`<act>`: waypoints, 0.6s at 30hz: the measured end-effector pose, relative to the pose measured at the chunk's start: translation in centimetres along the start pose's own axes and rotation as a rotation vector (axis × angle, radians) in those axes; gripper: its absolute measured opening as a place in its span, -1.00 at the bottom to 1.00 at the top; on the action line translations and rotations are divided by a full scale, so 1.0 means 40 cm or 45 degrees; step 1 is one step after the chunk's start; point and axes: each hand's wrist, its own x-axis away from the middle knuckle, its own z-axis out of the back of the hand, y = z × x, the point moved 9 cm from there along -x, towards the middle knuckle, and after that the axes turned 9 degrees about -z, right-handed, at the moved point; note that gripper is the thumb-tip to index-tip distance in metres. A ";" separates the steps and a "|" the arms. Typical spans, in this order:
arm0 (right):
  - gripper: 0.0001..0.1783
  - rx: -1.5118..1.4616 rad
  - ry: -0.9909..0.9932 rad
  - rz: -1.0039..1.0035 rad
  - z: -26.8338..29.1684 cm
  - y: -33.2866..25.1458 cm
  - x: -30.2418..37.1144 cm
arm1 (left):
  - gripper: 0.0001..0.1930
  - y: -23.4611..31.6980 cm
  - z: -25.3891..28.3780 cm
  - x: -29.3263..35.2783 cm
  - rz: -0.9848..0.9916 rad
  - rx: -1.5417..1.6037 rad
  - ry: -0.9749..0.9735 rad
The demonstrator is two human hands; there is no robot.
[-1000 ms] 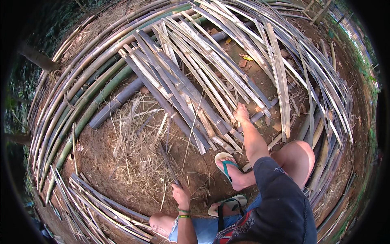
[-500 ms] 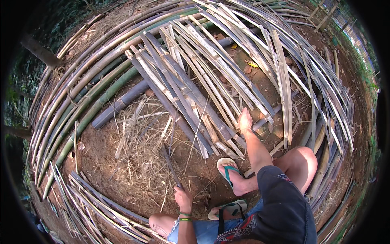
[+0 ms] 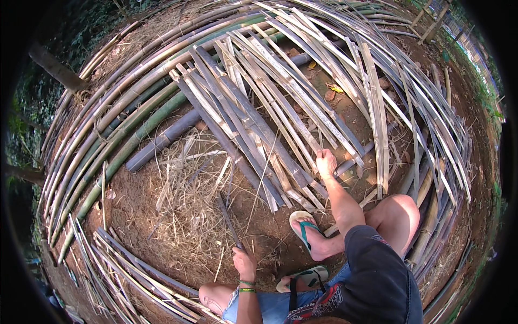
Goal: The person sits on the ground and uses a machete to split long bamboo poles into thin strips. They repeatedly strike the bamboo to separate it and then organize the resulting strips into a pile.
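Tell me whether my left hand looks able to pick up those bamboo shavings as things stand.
Probably not without letting go first: the left hand is closed around a dark knife. The shavings lie just ahead, with nothing else seeming to block the way.

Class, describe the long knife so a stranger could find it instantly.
Find the big heap of pale bamboo shavings. At its lower right, the left hand grips the long knife. Its narrow blade is dark and stiff, unlike the pale, curling shavings.
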 end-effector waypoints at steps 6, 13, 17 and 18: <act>-0.67 -0.258 -0.002 0.063 0.013 -0.011 -0.049 | -0.70 -0.018 -0.036 0.003 0.163 0.040 -0.121; -0.75 -0.068 0.621 0.328 0.121 -0.168 -0.092 | -0.69 -0.023 -0.026 0.001 0.168 0.019 -0.101; -0.83 -0.072 0.162 0.431 0.036 -0.184 -0.114 | -0.70 -0.002 -0.012 -0.007 0.138 0.066 -0.085; -0.84 -0.116 -0.157 0.372 -0.026 -0.141 -0.127 | -0.70 0.014 -0.013 -0.014 0.130 0.059 -0.104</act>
